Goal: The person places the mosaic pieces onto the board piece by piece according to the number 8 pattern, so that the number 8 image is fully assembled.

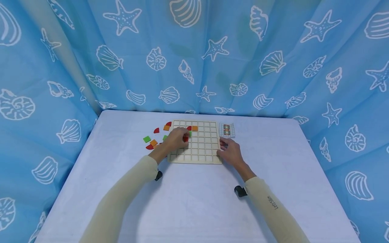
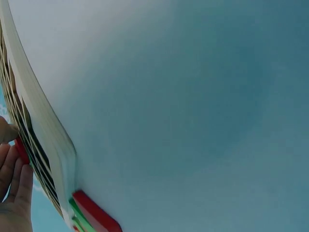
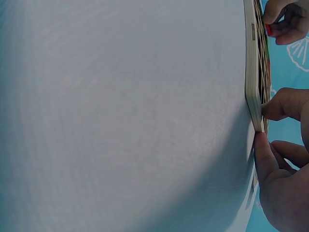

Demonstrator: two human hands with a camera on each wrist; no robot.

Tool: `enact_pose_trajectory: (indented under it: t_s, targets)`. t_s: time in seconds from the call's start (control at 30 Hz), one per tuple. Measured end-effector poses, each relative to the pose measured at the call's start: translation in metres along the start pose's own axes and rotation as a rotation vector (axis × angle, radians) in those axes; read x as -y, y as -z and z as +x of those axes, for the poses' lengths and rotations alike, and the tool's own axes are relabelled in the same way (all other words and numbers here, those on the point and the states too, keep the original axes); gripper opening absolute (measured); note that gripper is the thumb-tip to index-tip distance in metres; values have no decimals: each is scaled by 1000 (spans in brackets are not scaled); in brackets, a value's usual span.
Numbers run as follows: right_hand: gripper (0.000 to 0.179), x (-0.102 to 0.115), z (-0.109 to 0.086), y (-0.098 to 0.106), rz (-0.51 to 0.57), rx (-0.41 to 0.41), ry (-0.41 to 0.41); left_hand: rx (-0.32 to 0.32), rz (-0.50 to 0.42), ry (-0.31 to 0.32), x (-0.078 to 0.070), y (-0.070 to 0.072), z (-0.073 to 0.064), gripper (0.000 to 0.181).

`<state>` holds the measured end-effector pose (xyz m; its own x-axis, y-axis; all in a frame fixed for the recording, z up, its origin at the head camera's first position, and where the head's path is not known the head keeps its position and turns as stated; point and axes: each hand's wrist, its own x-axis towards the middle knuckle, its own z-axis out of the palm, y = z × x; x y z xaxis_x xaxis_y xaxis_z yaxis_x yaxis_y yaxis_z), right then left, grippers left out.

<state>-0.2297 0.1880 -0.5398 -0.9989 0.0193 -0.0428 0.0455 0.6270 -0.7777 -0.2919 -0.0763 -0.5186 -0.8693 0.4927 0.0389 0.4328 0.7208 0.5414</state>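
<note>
A pale wooden grid board (image 1: 205,151) lies on the table, with square cells between raised ridges. My left hand (image 1: 176,138) is over its left half and pinches a red tile (image 1: 185,139) between thumb and fingers; the same red tile (image 2: 21,151) shows at the left wrist view's edge. Just beyond those fingers, a red quarter-round tile (image 1: 189,128), an orange square tile (image 1: 195,128) and a partly covered green tile (image 1: 190,134) sit in cells. My right hand (image 1: 231,152) holds the board's right edge, its thumb on top and fingers along the side (image 3: 264,157).
Left of the board lie several loose tiles, among them a green square (image 1: 147,139), an orange square (image 1: 153,142) and a red quarter-round (image 1: 156,130). A small pattern card (image 1: 227,130) lies beyond my right hand. A blue shell-print curtain (image 1: 194,67) hangs behind the white table (image 1: 194,202).
</note>
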Motion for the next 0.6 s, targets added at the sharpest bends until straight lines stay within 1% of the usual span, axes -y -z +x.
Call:
enact_pose_trajectory:
  t_s: [0.13, 0.43, 0.6]
  targets:
    - [64, 3, -1, 1, 12, -1, 4, -10, -5, 3, -4, -4, 3, 36]
    - [63, 1, -1, 0, 19, -9, 11, -24, -36, 32, -4, -9, 5, 32]
    - [63, -2, 0, 0, 29, -16, 24, -22, -45, 20, -8, -8, 7, 20]
